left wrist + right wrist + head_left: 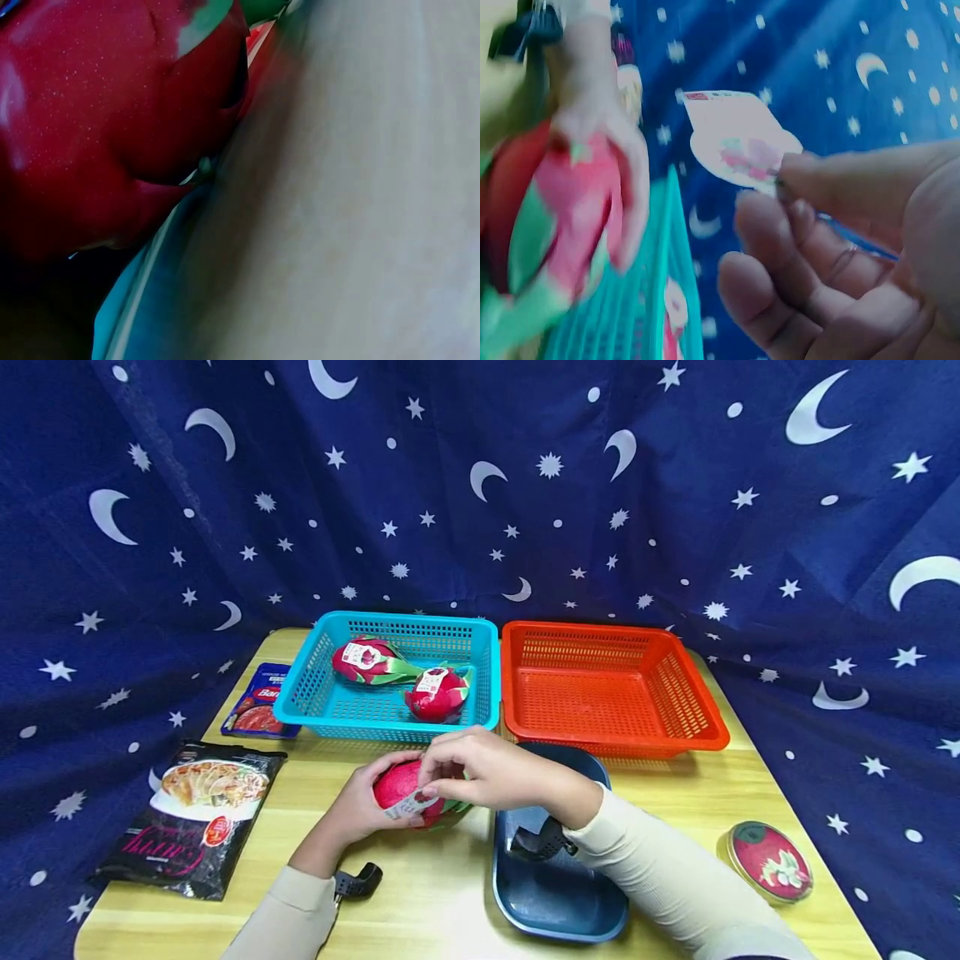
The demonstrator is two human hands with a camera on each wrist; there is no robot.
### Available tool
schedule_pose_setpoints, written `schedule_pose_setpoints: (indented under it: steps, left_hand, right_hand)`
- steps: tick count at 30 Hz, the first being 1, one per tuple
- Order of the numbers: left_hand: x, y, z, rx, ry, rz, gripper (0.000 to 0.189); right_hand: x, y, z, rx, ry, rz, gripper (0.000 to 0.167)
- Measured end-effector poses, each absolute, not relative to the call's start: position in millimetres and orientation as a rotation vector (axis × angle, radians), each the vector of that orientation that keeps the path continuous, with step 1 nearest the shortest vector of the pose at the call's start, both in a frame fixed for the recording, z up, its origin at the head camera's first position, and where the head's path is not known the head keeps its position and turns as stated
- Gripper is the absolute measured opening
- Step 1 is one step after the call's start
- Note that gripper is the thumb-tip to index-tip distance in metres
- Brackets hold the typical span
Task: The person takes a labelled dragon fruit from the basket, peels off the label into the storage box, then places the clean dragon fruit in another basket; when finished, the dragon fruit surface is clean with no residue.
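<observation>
A red dragon fruit point(396, 782) with green-tipped scales is held in my left hand point(358, 806), just in front of the blue basket. The left wrist view shows its glossy red skin point(97, 120) up close. My right hand point(487, 768) is over the fruit's right side. Between thumb and index finger it pinches a white sticker label point(739, 139) with a printed fruit picture, which stands out from the fingertips in the right wrist view. Two more dragon fruits, one point(363, 661) at the back and one point(438, 695) at the front, lie in the basket with labels on.
Behind the hands stand the blue basket point(322, 727) and a red basket point(600, 693). A dark tray point(558, 902) lies under my right forearm. Left are a black food packet point(198, 818) and a blue pouch point(258, 706); right is a round tin point(771, 862).
</observation>
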State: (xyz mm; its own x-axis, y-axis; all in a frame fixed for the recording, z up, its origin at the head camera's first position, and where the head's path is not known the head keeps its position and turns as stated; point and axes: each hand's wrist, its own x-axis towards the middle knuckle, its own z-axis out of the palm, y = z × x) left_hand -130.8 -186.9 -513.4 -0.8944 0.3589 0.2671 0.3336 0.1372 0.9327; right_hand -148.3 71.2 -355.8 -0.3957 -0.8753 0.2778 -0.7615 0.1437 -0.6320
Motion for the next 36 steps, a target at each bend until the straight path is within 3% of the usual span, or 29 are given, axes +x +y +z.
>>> schedule_pose_setpoints:
  steps: [15, 21, 30, 36]
  left_hand:
    - [-130, -186, -511, 0.656, 2.33, 1.924, 0.083]
    - [-128, -187, -513, 0.621, 2.337, 1.927, 0.083]
    - [-128, -185, -512, 0.606, 2.335, 1.911, 0.083]
    - [-129, -184, -510, 0.613, 2.329, 1.906, 0.082]
  right_hand:
    - [-146, 200, -393, -0.787, 2.588, -1.186, 0.009]
    - [-144, 203, -416, -0.697, 2.504, -1.142, 0.008]
    - [-139, 205, -418, -0.64, 2.921, -0.794, 0.015]
    - [-135, 220, -411, -0.535, 2.95, -1.002, 0.015]
